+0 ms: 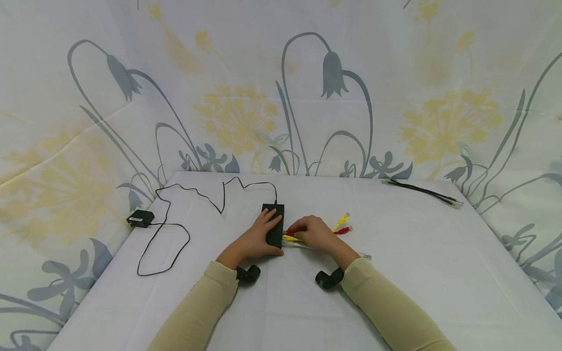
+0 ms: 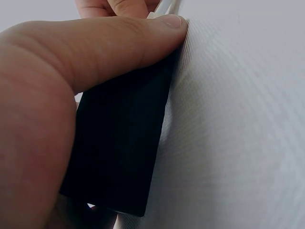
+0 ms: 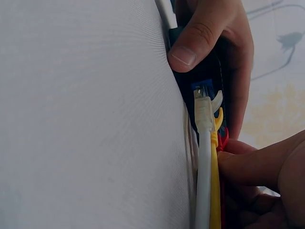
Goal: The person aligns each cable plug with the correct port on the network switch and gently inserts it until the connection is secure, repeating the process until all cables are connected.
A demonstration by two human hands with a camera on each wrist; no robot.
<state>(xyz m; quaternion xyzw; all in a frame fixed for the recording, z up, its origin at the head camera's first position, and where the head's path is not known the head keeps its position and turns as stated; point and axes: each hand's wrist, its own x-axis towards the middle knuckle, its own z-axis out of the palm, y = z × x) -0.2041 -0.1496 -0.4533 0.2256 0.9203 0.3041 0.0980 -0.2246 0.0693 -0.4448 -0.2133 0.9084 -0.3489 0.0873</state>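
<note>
A black network switch [image 1: 275,236] lies on the white table. My left hand [image 1: 256,238] holds it, fingers spread over its top and thumb [image 2: 124,45] across the near end. Along its right side, Ethernet cables lead off: a white one [image 3: 203,167] with a clear plug [image 3: 204,113] at a blue-lined port, a yellow one [image 3: 215,176] beside it, and a red one [image 1: 343,230] beyond. My right hand [image 1: 319,235] pinches the red cable near its plug, close to the switch. The red plug's tip is mostly hidden behind the yellow plug.
A thin black cord [image 1: 190,189] winds from the switch's far end to a power adapter [image 1: 140,219] at the table's left edge. Several black cables [image 1: 421,190] lie at the back right. A patterned cloth [image 1: 246,73] hangs behind the table.
</note>
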